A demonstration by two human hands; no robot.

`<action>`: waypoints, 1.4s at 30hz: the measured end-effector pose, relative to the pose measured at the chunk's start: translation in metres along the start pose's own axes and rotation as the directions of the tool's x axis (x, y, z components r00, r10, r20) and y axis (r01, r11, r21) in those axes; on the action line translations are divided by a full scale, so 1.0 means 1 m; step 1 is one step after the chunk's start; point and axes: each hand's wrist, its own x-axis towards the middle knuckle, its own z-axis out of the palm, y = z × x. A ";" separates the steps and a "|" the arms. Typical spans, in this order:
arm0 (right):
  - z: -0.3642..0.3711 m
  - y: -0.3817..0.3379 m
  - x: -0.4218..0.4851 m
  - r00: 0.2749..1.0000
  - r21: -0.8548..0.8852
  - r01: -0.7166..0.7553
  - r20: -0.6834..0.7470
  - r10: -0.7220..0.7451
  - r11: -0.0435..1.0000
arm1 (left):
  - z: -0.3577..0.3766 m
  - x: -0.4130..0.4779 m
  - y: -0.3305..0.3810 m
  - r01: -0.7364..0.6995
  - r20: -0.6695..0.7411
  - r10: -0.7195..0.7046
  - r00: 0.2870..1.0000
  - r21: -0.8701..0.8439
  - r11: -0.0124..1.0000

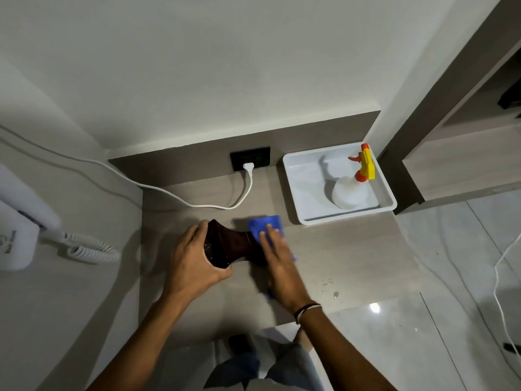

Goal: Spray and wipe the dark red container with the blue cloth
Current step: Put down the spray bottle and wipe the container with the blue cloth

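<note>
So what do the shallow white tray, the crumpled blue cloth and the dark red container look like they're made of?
The shallow white tray looks like glossy moulded plastic: rounded corners, a smooth rolled rim, soft reflections. The crumpled blue cloth seems a soft matte fabric, possibly microfibre, since it bunches under the right hand. The dark red container is harder to call: smooth, dark, faintly shiny, maybe plastic or lacquered.

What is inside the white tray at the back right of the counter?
A clear spray bottle with a yellow and orange trigger head stands in the white tray. Nothing else shows on its floor, though the bottle covers the spot beneath it.
</note>
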 end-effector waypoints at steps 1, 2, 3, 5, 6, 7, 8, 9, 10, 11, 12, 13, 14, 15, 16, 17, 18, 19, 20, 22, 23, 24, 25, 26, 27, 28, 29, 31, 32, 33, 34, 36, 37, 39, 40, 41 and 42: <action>-0.006 0.009 0.002 0.998 -0.021 -0.059 -0.028 0.059 0.998 | -0.001 -0.001 0.004 -0.005 0.001 0.005 1.000 -0.009 1.000; -0.007 0.008 0.004 0.996 -0.018 -0.079 -0.048 0.078 0.997 | -0.002 -0.001 0.008 -0.008 0.008 0.008 1.000 -0.014 1.000; -0.005 -0.001 0.005 0.997 0.007 -0.055 -0.063 0.055 0.998 | -0.003 0.000 0.011 -0.010 0.014 0.010 1.000 -0.011 1.000; 0.011 -0.034 0.006 0.993 0.068 0.081 -0.089 -0.075 0.994 | -0.002 0.004 0.015 -0.022 0.019 0.022 1.000 0.001 1.000; 0.021 -0.050 0.004 0.986 0.114 0.150 -0.095 -0.140 0.982 | -0.002 0.005 0.016 -0.024 0.022 0.024 0.999 0.001 1.000; 0.029 -0.061 0.001 0.976 0.155 0.207 -0.104 -0.193 0.966 | -0.004 0.005 0.016 -0.017 0.031 0.017 0.999 -0.006 1.000; 0.032 -0.064 0.001 0.971 0.182 0.229 -0.106 -0.213 0.956 | -0.006 0.005 0.015 -0.008 0.041 0.008 0.999 -0.011 1.000; 0.030 -0.060 0.001 0.976 0.191 0.213 -0.092 -0.198 0.958 | -0.008 0.004 0.012 -0.002 0.048 0.002 0.999 -0.006 1.000; 0.026 -0.047 0.003 0.986 0.181 0.165 -0.054 -0.158 0.969 | -0.009 0.003 0.010 -0.001 0.055 0.001 0.998 0.007 1.000; 0.021 -0.027 0.003 0.994 0.136 0.107 -0.015 -0.106 0.985 | -0.010 0.001 0.008 -0.004 0.061 0.002 0.998 0.019 1.000; 0.014 -0.010 0.003 0.999 0.064 0.040 0.011 -0.041 0.997 | -0.012 0.000 0.008 -0.008 0.059 0.007 0.998 0.023 1.000; 0.006 0.006 0.003 1.000 -0.048 0.008 0.014 -0.008 0.999 | -0.012 -0.001 0.008 -0.019 0.062 0.017 0.998 0.028 0.999; -0.001 0.020 0.003 1.000 -0.137 -0.006 0.021 0.009 0.991 | -0.011 0.000 0.010 -0.036 0.063 0.033 0.997 0.041 0.999; -0.009 0.028 0.002 1.000 -0.163 -0.014 0.021 0.017 0.986 | -0.011 0.000 0.012 -0.051 0.058 0.047 0.997 0.058 0.997; -0.015 0.034 0.001 1.000 -0.176 -0.017 0.016 0.020 0.984 | -0.010 0.001 0.015 -0.064 0.051 0.060 0.997 0.078 0.995; -0.021 0.039 -0.001 1.000 -0.201 -0.006 -0.005 0.005 0.980 | -0.008 0.002 0.018 -0.076 0.041 0.072 0.997 0.102 0.992; -0.025 0.043 -0.003 0.999 -0.232 0.004 -0.030 -0.011 0.973 | -0.007 0.002 0.023 -0.083 0.031 0.080 0.996 0.127 0.988; -0.029 0.045 -0.005 0.998 -0.255 0.010 -0.054 -0.025 0.967 | -0.004 0.003 0.027 -0.083 0.024 0.080 0.996 0.152 0.985; -0.033 0.046 -0.006 0.997 -0.257 0.014 -0.074 -0.034 0.966 | -0.002 0.004 0.033 -0.075 0.014 0.074 0.997 0.172 0.982; -0.039 0.046 -0.007 0.993 -0.244 0.023 -0.104 -0.050 0.970 | 0.001 0.008 0.046 -0.058 -0.020 0.063 0.998 0.199 0.978; -0.043 0.047 -0.006 0.991 -0.248 0.031 -0.120 -0.062 0.968 | 0.003 0.011 0.053 -0.060 -0.026 0.068 0.997 0.215 0.975; -0.045 0.048 -0.005 0.988 -0.251 0.036 -0.136 -0.072 0.967 | 0.005 0.013 0.059 -0.069 -0.021 0.076 0.997 0.237 0.969; -0.049 0.048 -0.004 0.986 -0.258 0.047 -0.141 -0.086 0.965 | 0.006 0.016 0.065 -0.077 -0.015 0.083 0.996 0.252 0.965; -0.051 0.049 -0.003 0.985 -0.265 0.057 -0.143 -0.097 0.963 | 0.007 0.019 0.069 -0.081 -0.002 0.084 0.996 0.261 0.962; -0.054 0.050 -0.003 0.984 -0.270 0.065 -0.142 -0.106 0.961 | 0.009 0.021 0.073 -0.080 0.011 0.080 0.997 0.261 0.962; -0.059 0.050 -0.001 0.983 -0.276 0.078 -0.138 -0.120 0.958 | 0.011 0.025 0.075 -0.078 0.025 0.074 0.997 0.256 0.964; -0.062 0.051 0.000 0.981 -0.285 0.085 -0.143 -0.129 0.955 | 0.013 0.027 0.076 -0.078 0.042 0.070 0.997 0.250 0.965; -0.073 0.053 0.006 0.975 -0.297 0.095 -0.166 -0.149 0.950 | 0.019 0.031 0.076 -0.081 0.075 0.065 0.995 0.232 0.969; -0.081 0.053 0.011 0.973 -0.297 0.091 -0.177 -0.149 0.950 | 0.023 0.032 0.077 -0.084 0.093 0.064 0.994 0.223 0.971; -0.087 0.054 0.017 0.973 -0.289 0.081 -0.185 -0.138 0.954 | 0.027 0.033 0.077 -0.088 0.101 0.067 0.993 0.219 0.972; -0.094 0.054 0.024 0.973 -0.271 0.064 -0.198 -0.121 0.960 | 0.031 0.032 0.076 -0.094 0.095 0.075 0.993 0.223 0.970; -0.108 0.056 0.044 0.976 -0.237 0.028 -0.201 -0.077 0.971 | 0.037 0.030 0.072 -0.119 0.062 0.107 0.992 0.242 0.963; -0.113 0.058 0.058 0.976 -0.263 0.020 -0.204 -0.076 0.965 | 0.040 0.029 0.070 -0.140 0.056 0.130 0.990 0.259 0.956; -0.121 0.064 0.087 0.980 -0.385 0.007 -0.183 -0.083 0.923 | 0.042 0.028 0.067 -0.177 0.060 0.167 0.984 0.295 0.939; -0.124 0.068 0.104 0.987 -0.446 -0.003 -0.145 -0.069 0.895 | 0.043 0.028 0.067 -0.183 0.053 0.175 0.983 0.300 0.936; -0.126 0.072 0.119 0.995 -0.500 -0.018 -0.097 -0.035 0.866 | 0.044 0.028 0.066 -0.193 0.039 0.190 0.981 0.302 0.933; -0.127 0.074 0.132 0.999 -0.540 -0.026 -0.044 0.003 0.842 | 0.044 0.028 0.067 -0.199 0.041 0.196 0.980 0.301 0.932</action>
